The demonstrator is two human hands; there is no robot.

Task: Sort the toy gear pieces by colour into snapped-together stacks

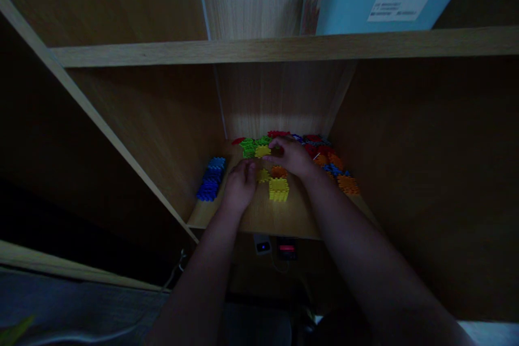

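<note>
In the head view, a yellow toothed building tile (pixel 263 151) is pinched at the fingertips of my right hand (pixel 292 157), above the shelf board. My left hand (pixel 240 186) is just left of it, fingers curled together; whatever they hold, if anything, is hidden. A stack of yellow tiles (pixel 278 190) stands between my forearms, with an orange tile (pixel 278 172) behind it. Beside my left fingertips lies another yellow tile (pixel 263 175). Green tiles (pixel 248 147) are gathered behind my hands.
Blue tiles (pixel 211 178) stand in a row by the left wall. Orange tiles (pixel 347 184) and red tiles (pixel 324 150) pile up at the right. A light blue box (pixel 344 0) sits on the upper shelf (pixel 259 51). Below the board are small lit devices (pixel 286 248).
</note>
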